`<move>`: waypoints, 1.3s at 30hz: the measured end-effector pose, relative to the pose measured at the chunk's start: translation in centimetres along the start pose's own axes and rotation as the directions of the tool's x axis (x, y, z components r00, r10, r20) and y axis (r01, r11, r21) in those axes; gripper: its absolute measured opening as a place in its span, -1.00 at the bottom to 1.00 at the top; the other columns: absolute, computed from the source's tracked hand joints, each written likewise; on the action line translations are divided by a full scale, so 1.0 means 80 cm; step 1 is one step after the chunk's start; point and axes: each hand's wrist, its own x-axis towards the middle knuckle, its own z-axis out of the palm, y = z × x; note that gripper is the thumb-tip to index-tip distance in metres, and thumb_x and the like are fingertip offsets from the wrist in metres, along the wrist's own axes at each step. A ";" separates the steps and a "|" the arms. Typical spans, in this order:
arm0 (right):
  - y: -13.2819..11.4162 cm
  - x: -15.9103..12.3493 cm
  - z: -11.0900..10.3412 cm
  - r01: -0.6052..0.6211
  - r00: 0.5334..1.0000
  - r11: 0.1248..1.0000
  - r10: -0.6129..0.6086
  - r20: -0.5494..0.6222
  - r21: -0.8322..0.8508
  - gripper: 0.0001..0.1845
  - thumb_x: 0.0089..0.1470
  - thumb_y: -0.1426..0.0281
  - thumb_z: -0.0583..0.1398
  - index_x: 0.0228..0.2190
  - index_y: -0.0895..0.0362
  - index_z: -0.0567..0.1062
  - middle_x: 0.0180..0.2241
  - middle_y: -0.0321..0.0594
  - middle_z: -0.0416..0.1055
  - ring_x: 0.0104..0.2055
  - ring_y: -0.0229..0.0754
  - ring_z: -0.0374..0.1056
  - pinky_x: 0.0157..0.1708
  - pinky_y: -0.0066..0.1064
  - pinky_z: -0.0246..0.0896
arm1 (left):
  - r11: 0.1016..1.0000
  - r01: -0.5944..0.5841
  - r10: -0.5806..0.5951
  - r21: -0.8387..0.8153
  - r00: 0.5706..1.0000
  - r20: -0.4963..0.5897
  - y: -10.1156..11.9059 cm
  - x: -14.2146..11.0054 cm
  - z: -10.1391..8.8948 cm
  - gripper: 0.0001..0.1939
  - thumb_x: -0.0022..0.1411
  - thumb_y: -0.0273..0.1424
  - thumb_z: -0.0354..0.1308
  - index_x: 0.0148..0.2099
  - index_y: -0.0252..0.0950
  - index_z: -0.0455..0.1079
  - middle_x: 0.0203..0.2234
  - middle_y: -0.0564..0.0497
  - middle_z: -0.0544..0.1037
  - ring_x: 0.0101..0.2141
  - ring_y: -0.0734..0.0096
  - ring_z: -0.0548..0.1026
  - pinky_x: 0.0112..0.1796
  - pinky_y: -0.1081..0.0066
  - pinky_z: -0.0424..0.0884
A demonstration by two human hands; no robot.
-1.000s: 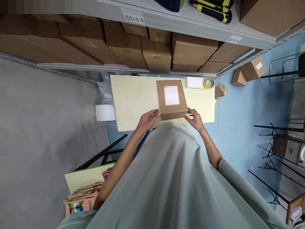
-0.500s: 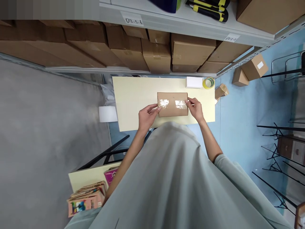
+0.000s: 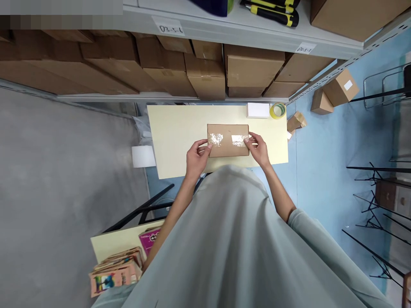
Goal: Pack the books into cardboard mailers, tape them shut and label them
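A flat cardboard box (image 3: 227,150) with shiny clear tape across both ends of its face is held over the pale yellow table (image 3: 180,128). My left hand (image 3: 196,159) grips its left end, thumb on the front face and fingers at the edge. At the opposite end my right hand (image 3: 257,149) holds the box in the same way, thumb over the taped part. Whether the box touches the tabletop I cannot tell. Toward the table's back right lie a white box (image 3: 257,110) and a roll of yellow tape (image 3: 278,111).
Over the table's far edge runs a grey shelf (image 3: 205,34) packed with cardboard boxes (image 3: 205,81); yellow-black cutters (image 3: 272,15) lie on its upper level. A white roll (image 3: 143,156) is left of the table. Magazines (image 3: 114,273) are stacked at lower left. Small cartons (image 3: 297,122) stand at right.
The view has shifted slightly, so the scene sits a little farther left. Both hands keep their hold on the cardboard box, which stays nearly in place over the table.
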 end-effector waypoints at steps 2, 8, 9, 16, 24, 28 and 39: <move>0.001 -0.005 -0.002 0.011 1.000 1.000 -0.011 0.008 0.003 -0.26 0.25 -0.23 0.29 0.20 0.02 0.59 0.03 -0.05 0.53 -0.03 -0.05 0.53 -0.04 -0.21 0.58 | 1.000 0.009 -0.009 0.000 1.000 -0.010 -0.001 -0.001 0.002 -0.45 0.26 0.09 0.38 0.07 -0.22 0.58 -0.02 -0.14 0.73 -0.06 0.15 0.69 -0.06 0.25 0.64; 0.015 0.001 -0.022 0.009 0.998 1.000 -0.008 0.059 -0.015 -0.23 0.23 -0.26 0.27 0.20 0.02 0.58 0.06 -0.01 0.52 -0.01 -0.02 0.54 -0.07 -0.20 0.59 | 0.994 0.039 -0.044 -0.104 0.998 -0.046 -0.013 -0.005 0.009 -0.54 0.37 0.04 0.26 0.06 -0.21 0.57 0.07 -0.16 0.71 -0.02 0.18 0.71 0.05 0.19 0.64; 0.019 0.003 -0.028 -0.001 0.998 1.000 0.001 0.062 -0.002 -0.22 0.21 -0.26 0.28 0.20 0.02 0.58 0.06 -0.01 0.53 -0.01 -0.02 0.54 -0.07 -0.20 0.59 | 0.991 0.055 -0.062 -0.120 0.997 -0.055 -0.017 -0.004 0.009 -0.57 0.37 0.01 0.25 0.04 -0.21 0.57 0.08 -0.16 0.71 -0.04 0.20 0.72 0.06 0.18 0.64; 0.040 0.012 -0.074 -0.065 0.998 0.997 0.066 -0.012 0.049 -0.22 0.14 -0.21 0.35 0.15 0.08 0.61 0.05 0.01 0.61 -0.06 -0.01 0.56 0.03 -0.09 0.57 | 0.974 0.214 -0.218 -0.079 0.975 -0.046 -0.051 0.014 0.025 -0.77 0.18 -0.23 0.32 -0.15 -0.22 0.60 -0.05 -0.12 0.76 0.01 0.13 0.70 0.17 0.11 0.59; 0.051 0.016 -0.103 -0.075 0.976 0.997 0.069 -0.205 -0.020 -0.21 0.20 -0.23 0.29 0.18 0.09 0.57 0.10 0.09 0.61 -0.01 0.04 0.57 -0.01 -0.08 0.58 | 0.926 0.368 -0.346 -0.087 0.917 0.200 -0.062 0.028 0.066 -0.48 0.34 -0.15 0.33 0.25 -0.26 0.48 0.30 -0.28 0.59 0.25 0.07 0.61 0.21 0.10 0.57; 0.041 0.005 -0.078 -0.042 0.989 0.999 0.038 -0.141 -0.026 -0.29 0.27 -0.21 0.25 0.15 0.06 0.59 0.05 0.02 0.62 -0.04 0.00 0.56 -0.01 -0.11 0.58 | 0.932 0.344 -0.315 -0.110 0.923 0.220 -0.053 0.027 0.065 -0.52 0.35 -0.14 0.34 0.22 -0.22 0.51 0.30 -0.24 0.59 0.28 0.06 0.58 0.23 0.12 0.56; -0.015 -0.031 0.015 0.020 0.995 0.977 -0.041 -0.094 -0.214 -0.45 0.39 -0.11 0.21 0.12 0.03 0.46 0.05 -0.01 0.46 0.00 0.02 0.46 0.01 -0.13 0.53 | 0.995 -0.083 0.086 -0.059 0.995 0.041 0.010 -0.008 0.046 -0.37 0.45 0.13 0.22 0.36 -0.12 0.50 0.33 -0.10 0.57 0.37 0.05 0.48 0.42 0.13 0.35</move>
